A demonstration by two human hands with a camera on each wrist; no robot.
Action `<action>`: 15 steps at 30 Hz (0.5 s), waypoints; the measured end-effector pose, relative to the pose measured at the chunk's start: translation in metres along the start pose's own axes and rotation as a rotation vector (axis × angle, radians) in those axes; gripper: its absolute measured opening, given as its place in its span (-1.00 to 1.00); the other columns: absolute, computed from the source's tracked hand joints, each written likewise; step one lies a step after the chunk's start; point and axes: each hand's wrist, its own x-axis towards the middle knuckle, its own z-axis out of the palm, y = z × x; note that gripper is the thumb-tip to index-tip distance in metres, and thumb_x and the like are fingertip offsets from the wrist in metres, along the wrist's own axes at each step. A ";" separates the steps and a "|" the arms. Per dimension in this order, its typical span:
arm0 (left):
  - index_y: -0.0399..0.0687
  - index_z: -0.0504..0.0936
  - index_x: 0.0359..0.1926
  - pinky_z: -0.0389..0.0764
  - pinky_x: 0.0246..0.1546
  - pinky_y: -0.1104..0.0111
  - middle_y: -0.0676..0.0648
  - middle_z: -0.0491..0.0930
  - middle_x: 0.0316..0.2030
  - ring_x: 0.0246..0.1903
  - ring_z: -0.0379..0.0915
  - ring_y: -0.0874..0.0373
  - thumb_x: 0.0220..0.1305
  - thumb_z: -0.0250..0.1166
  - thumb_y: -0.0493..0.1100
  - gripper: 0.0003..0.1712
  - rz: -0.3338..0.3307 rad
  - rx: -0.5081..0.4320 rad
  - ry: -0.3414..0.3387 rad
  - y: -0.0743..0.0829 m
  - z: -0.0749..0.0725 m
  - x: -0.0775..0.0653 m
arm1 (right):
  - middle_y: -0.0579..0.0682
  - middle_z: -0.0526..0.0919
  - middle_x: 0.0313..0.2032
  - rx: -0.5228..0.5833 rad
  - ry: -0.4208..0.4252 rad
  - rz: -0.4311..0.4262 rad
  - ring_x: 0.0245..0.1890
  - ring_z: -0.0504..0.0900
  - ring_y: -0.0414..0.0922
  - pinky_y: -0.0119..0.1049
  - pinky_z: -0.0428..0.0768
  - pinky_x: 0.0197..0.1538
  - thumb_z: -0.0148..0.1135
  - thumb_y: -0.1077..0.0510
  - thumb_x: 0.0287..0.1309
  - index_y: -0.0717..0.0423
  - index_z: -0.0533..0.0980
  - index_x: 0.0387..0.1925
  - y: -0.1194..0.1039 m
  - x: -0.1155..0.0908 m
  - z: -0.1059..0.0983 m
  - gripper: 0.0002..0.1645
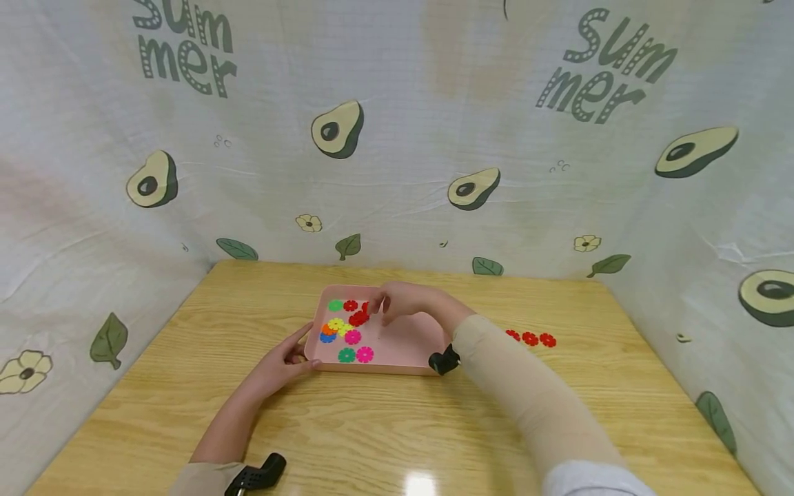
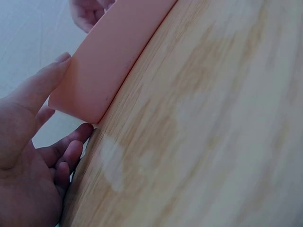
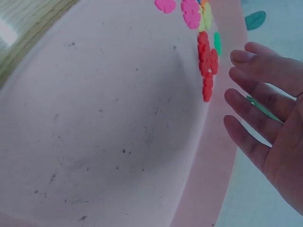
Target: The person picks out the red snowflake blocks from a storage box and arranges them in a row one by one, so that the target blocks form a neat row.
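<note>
A shallow pink tray (image 1: 412,344) lies on the table, with flower-shaped plastic discs gathered in its left part. My left hand (image 1: 279,365) grips the tray's near left corner; in the left wrist view the thumb (image 2: 52,78) lies against the wall and the other fingers curl low by the corner. Over the tray's far side, my right hand (image 1: 406,302) hovers beside the red discs (image 1: 358,318). Its fingers (image 3: 253,111) are loosely spread in the right wrist view, with nothing between them. Pink discs (image 3: 191,14) lie nearer the tray's left end.
Beyond the right forearm, several red discs (image 1: 530,338) lie in a row on the wooden table (image 1: 360,427). A printed cloth (image 1: 397,138) hangs behind the table and along its sides. Yellow, orange, blue and green discs (image 1: 347,355) share the tray.
</note>
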 end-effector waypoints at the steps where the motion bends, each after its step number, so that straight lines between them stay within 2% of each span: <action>1: -0.06 0.15 0.49 0.40 -0.32 0.39 -0.13 0.55 -0.21 -0.31 0.34 0.05 0.22 0.40 -0.08 -0.09 0.000 0.002 0.000 0.000 0.000 0.000 | 0.14 0.62 -0.02 -0.005 0.001 -0.002 -0.10 0.50 0.00 -0.28 0.51 -0.08 0.33 0.37 0.13 0.22 0.62 -0.04 0.000 0.002 0.000 -0.68; 6: -0.07 0.14 0.50 0.40 -0.31 0.38 -0.13 0.55 -0.19 -0.30 0.33 0.06 0.22 0.40 -0.07 -0.08 -0.009 -0.001 -0.006 0.001 0.000 -0.001 | 0.11 0.62 -0.03 -0.019 0.012 0.012 -0.09 0.48 0.01 -0.30 0.52 -0.10 0.33 0.36 0.13 0.19 0.62 -0.03 -0.001 0.013 0.001 -0.67; 15: -0.05 0.14 0.50 0.39 -0.30 0.38 -0.13 0.54 -0.19 -0.29 0.32 0.05 0.23 0.39 -0.07 -0.09 -0.019 0.006 -0.004 0.001 0.001 0.000 | -0.05 0.64 -0.06 -0.099 0.034 0.037 -0.11 0.51 -0.13 -0.36 0.51 -0.05 0.38 0.29 0.12 0.05 0.64 -0.02 0.001 0.027 0.005 -0.65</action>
